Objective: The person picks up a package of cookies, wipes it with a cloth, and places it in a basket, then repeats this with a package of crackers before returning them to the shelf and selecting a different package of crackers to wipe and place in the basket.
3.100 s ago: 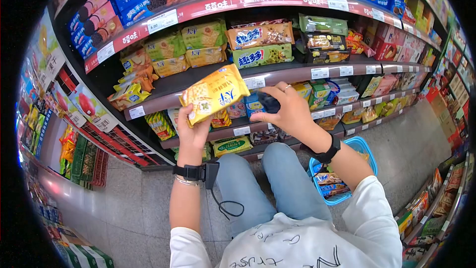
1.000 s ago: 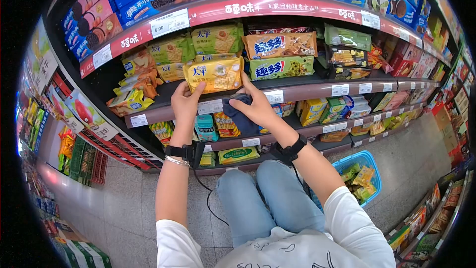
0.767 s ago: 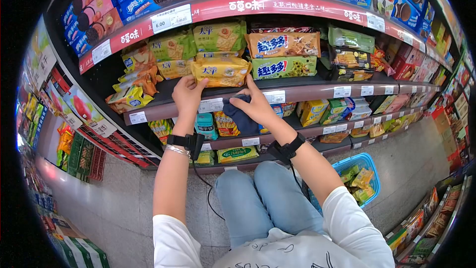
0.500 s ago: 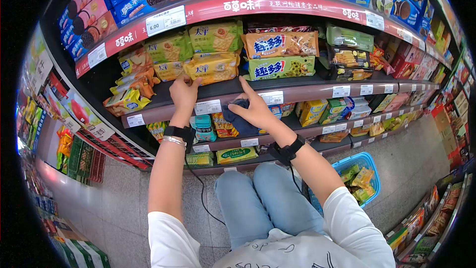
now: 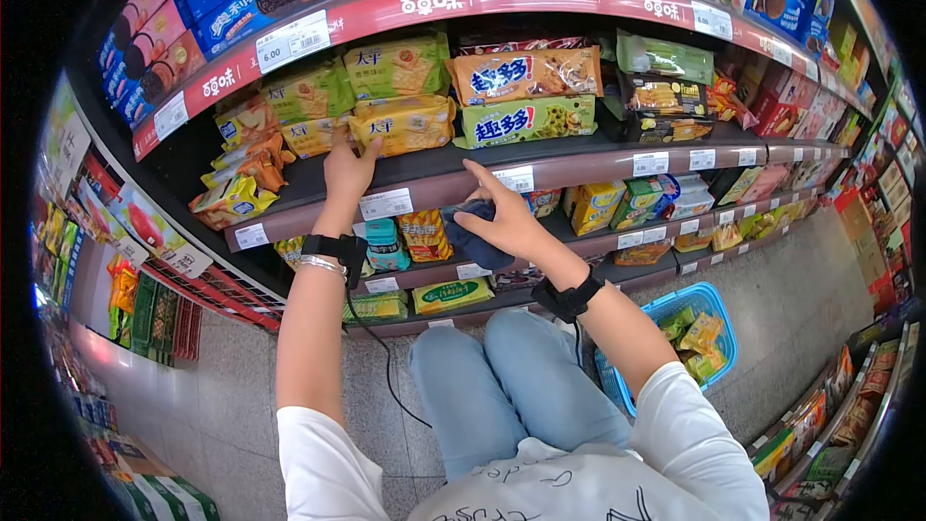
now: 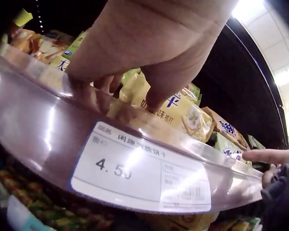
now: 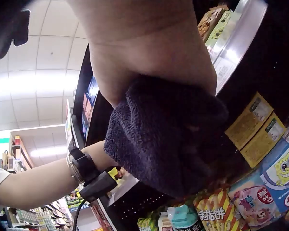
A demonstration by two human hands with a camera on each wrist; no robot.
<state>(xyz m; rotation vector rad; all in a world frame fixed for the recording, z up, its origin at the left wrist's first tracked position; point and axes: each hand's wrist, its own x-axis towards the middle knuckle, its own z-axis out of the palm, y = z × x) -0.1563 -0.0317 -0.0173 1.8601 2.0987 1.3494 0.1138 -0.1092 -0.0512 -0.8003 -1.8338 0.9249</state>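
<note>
A yellow cracker pack (image 5: 403,125) lies on the middle shelf, in front of green cracker packs (image 5: 397,66). At its left end is my left hand (image 5: 349,172), thumb on the front of the wrapper and fingers at the end of the pack, beside a second yellow pack (image 5: 313,137). In the left wrist view the wrapper's end (image 6: 133,91) shows between thumb and fingers. My right hand (image 5: 511,217) grips a dark blue cloth (image 7: 154,139) against the palm. Its index finger points toward the shelf edge, apart from the packs.
Orange and green cookie packs (image 5: 526,75) lie right of the yellow ones. The shelf lip (image 5: 564,177) carries price tags, and lower shelves hold more snacks. A blue basket (image 5: 725,314) with packs stands on the floor at the right. A cable (image 5: 388,367) hangs from the left wrist.
The yellow cracker pack, earlier held up in my left hand, then steadied by both, now lies on the shelf. My right hand has drawn off it; my left has shifted to its left end.
</note>
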